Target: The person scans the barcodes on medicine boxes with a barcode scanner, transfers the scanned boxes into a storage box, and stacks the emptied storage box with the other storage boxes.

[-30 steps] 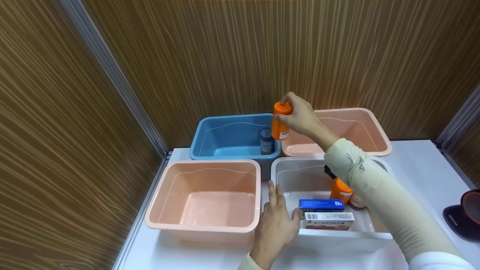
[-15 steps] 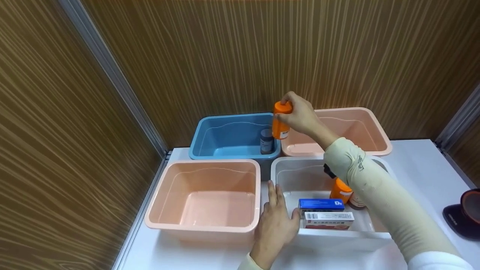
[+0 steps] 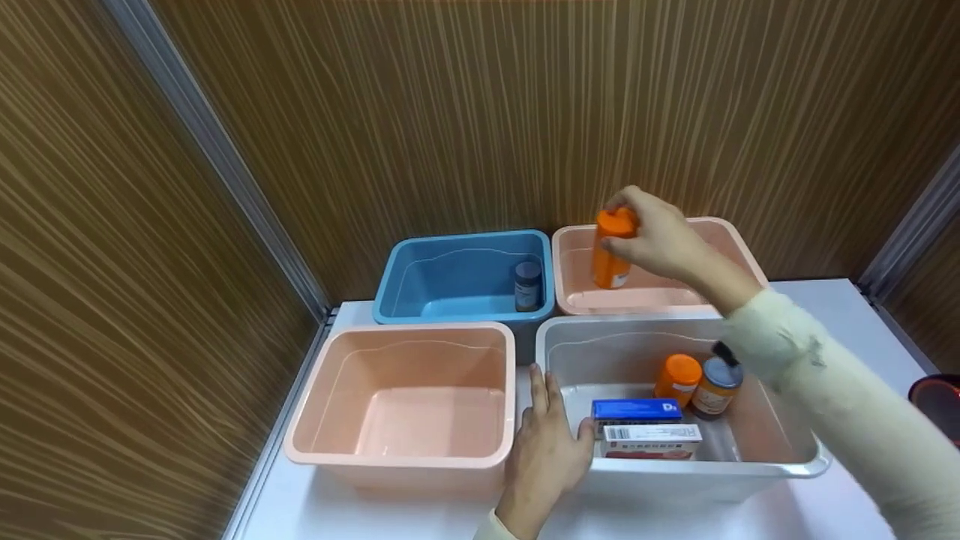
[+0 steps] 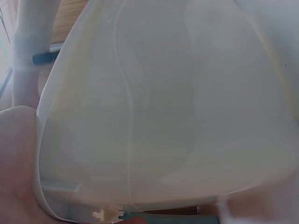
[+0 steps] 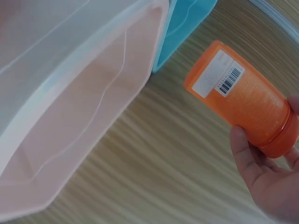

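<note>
My right hand (image 3: 660, 236) grips an orange bottle (image 3: 611, 259) by its capped upper end, holding it upright over the left part of the back pink bin (image 3: 667, 298). In the right wrist view the bottle (image 5: 243, 93) shows a white barcode label near its base. My left hand (image 3: 547, 450) rests with fingers extended against the left wall of the white bin (image 3: 675, 469). Inside that bin stand another orange bottle (image 3: 679, 379), a grey-capped bottle (image 3: 716, 388), a blue box (image 3: 637, 409) and a white box (image 3: 652, 441).
A blue bin (image 3: 465, 315) at the back left holds one grey-capped bottle (image 3: 527, 286). The front pink bin (image 3: 431, 424) stands left of the white bin. At the far right is a dark object (image 3: 937, 405), partly out of frame. A wood-patterned wall (image 3: 480, 112) rises behind.
My right hand has carried the orange bottle rightward, from beside the blue bin's right rim to over the back pink bin. My left hand stays at the white bin's wall.
</note>
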A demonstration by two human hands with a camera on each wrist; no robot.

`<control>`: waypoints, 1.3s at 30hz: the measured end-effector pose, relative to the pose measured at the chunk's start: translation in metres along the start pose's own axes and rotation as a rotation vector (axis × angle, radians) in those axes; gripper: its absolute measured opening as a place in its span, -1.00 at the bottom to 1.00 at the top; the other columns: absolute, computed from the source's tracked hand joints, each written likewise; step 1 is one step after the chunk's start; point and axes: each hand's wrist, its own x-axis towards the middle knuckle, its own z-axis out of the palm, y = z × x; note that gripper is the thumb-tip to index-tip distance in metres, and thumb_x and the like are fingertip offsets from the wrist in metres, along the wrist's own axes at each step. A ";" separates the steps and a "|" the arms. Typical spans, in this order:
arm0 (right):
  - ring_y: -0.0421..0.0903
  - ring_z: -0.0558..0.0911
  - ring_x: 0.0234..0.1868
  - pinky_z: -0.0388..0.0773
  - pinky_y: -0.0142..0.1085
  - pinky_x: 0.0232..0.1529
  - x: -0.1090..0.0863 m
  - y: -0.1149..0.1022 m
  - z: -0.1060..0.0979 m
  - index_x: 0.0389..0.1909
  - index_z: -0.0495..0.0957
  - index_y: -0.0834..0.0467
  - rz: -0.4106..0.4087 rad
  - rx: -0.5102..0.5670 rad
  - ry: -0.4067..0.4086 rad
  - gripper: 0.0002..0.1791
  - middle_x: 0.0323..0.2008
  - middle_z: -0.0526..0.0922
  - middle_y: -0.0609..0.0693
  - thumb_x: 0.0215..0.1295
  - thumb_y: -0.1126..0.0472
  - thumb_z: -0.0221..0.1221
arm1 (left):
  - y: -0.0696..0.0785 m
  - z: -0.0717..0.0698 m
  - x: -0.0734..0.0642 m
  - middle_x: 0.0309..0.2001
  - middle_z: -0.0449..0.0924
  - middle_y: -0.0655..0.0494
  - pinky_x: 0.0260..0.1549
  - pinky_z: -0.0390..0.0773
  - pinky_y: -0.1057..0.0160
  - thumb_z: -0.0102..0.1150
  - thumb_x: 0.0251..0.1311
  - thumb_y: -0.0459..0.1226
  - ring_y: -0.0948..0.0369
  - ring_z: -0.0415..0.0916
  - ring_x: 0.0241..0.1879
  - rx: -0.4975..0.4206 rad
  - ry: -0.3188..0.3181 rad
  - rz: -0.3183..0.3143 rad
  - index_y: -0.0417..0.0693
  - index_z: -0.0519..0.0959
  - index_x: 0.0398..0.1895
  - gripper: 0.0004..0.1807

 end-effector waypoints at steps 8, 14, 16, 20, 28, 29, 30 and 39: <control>0.25 0.50 0.01 0.48 0.20 -0.05 -0.045 0.026 -0.050 0.34 0.33 0.21 0.032 -0.112 0.062 -0.45 0.11 0.45 0.26 0.38 0.23 0.24 | -0.003 0.001 0.004 0.63 -0.19 -0.01 -0.08 0.58 0.07 0.14 0.31 0.17 0.04 0.50 0.16 -0.010 0.003 0.005 -0.12 0.12 0.59 -0.07; 0.31 0.44 -0.02 0.46 0.21 -0.12 -0.074 0.059 -0.084 0.35 0.32 0.26 0.112 -0.207 0.146 -0.43 0.14 0.38 0.34 0.37 0.24 0.20 | -0.007 0.000 0.007 0.63 -0.22 -0.02 -0.05 0.58 0.04 0.14 0.32 0.17 0.02 0.48 0.18 -0.022 -0.008 0.007 -0.12 0.10 0.60 -0.06; 0.32 0.42 -0.05 0.43 0.18 -0.16 -0.083 0.072 -0.094 0.34 0.32 0.28 0.138 -0.244 0.168 -0.43 0.13 0.36 0.37 0.35 0.26 0.19 | -0.009 0.000 0.007 0.63 -0.22 -0.03 -0.06 0.58 0.04 0.14 0.32 0.15 0.01 0.48 0.18 -0.030 -0.004 0.011 -0.14 0.10 0.60 -0.07; 0.36 0.40 -0.10 0.39 0.16 -0.20 -0.101 0.099 -0.109 0.38 0.28 0.37 0.201 -0.319 0.168 -0.35 0.08 0.32 0.45 0.29 0.27 0.19 | -0.012 0.000 0.009 0.63 -0.21 -0.05 -0.08 0.58 0.01 0.16 0.32 0.12 -0.01 0.48 0.17 -0.048 0.004 0.019 -0.17 0.10 0.59 -0.07; 0.41 0.45 -0.10 0.47 0.21 -0.16 -0.131 0.145 -0.119 0.35 0.16 0.61 0.318 -0.346 0.089 -0.22 0.04 0.31 0.56 0.29 0.22 0.23 | -0.016 -0.005 0.015 0.63 -0.26 -0.03 0.00 0.56 -0.03 0.14 0.34 0.13 -0.03 0.44 0.22 -0.062 -0.021 -0.002 -0.15 0.05 0.61 -0.06; 0.41 0.46 -0.10 0.47 0.19 -0.16 -0.135 0.149 -0.119 0.34 0.18 0.61 0.325 -0.338 0.070 -0.22 0.04 0.33 0.57 0.29 0.21 0.25 | -0.016 -0.005 0.015 0.63 -0.26 -0.04 0.01 0.55 -0.03 0.14 0.34 0.13 -0.04 0.44 0.23 -0.065 -0.019 0.000 -0.16 0.06 0.60 -0.06; 0.39 0.47 -0.11 0.47 0.16 -0.17 -0.139 0.154 -0.118 0.32 0.21 0.61 0.332 -0.329 0.052 -0.22 0.03 0.35 0.57 0.28 0.19 0.27 | -0.017 -0.005 0.015 0.63 -0.26 -0.04 0.02 0.55 -0.03 0.14 0.34 0.12 -0.04 0.44 0.23 -0.065 -0.015 0.003 -0.18 0.06 0.60 -0.06; 0.12 0.59 -0.32 0.57 -0.04 -0.35 -0.165 0.175 -0.113 0.19 0.31 0.49 0.345 -0.315 -0.171 -0.28 -0.13 0.54 0.47 0.20 0.14 0.38 | -0.018 -0.004 0.013 0.62 -0.21 -0.11 0.00 0.56 -0.02 0.19 0.32 0.07 -0.04 0.48 0.17 -0.058 0.030 0.035 -0.24 0.11 0.57 -0.08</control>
